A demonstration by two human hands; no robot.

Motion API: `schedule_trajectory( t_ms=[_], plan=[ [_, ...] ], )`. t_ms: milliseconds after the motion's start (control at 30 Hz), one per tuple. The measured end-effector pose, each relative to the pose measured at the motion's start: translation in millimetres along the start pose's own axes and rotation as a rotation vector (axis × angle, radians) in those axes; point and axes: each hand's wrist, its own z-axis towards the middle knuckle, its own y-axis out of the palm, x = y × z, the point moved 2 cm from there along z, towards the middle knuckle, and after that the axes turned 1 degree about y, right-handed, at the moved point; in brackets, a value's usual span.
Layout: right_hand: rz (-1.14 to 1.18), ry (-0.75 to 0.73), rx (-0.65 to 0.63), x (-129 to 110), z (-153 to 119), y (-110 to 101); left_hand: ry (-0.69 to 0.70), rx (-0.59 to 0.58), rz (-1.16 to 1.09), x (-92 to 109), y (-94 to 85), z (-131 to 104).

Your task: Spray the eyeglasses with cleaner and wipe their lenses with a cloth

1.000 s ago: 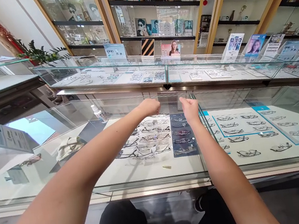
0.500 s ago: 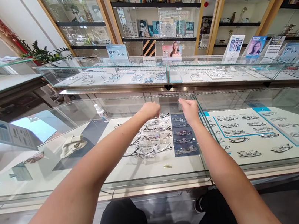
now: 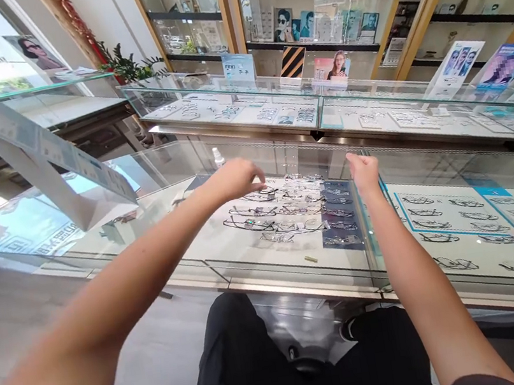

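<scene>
My left hand (image 3: 238, 179) hovers over the glass display counter (image 3: 193, 279), its fingers curved and apart with nothing visible between them. Farther right, my right hand (image 3: 364, 171) is closed in a pinch near the joint between two counter sections. Whatever its fingertips hold, if anything, cannot be made out. Rows of eyeglasses (image 3: 248, 223) lie below and between my hands on a white surface. More frames rest on a dark blue strip (image 3: 343, 248) beside my right forearm. A white spray bottle (image 3: 218, 157) stands just behind my left hand, partly hidden by it.
A small gold-coloured stick (image 3: 311, 258) lies near the front of the counter. On the left a folded display card (image 3: 64, 163) stands on the glass. More eyeglasses (image 3: 458, 262) fill the right section. Behind runs another glass showcase (image 3: 229, 133) with upright cards.
My view has turned left and down. My left hand has moved away from my right one, and its fingers have loosened from a closed grip. The right hand stays pinched.
</scene>
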Motion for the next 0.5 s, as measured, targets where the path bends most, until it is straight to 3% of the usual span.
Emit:
schedule_trajectory(
  t_ms=[100,200,367,500],
  plan=[
    [-0.016,0.004,-0.005,-2,-3,2,0.006,-0.105,-0.087,-17,11.5,-50],
    [-0.043,0.001,-0.012,-5,-6,3,0.032,-0.160,-0.131,-20,27.7,-78],
    [-0.055,-0.007,-0.033,-5,-10,3,0.042,-0.178,-0.075,-7,44.6,-80],
    [-0.051,0.002,-0.033,-1,-9,2,0.064,-0.237,-0.034,0,42.9,-74]
  ],
)
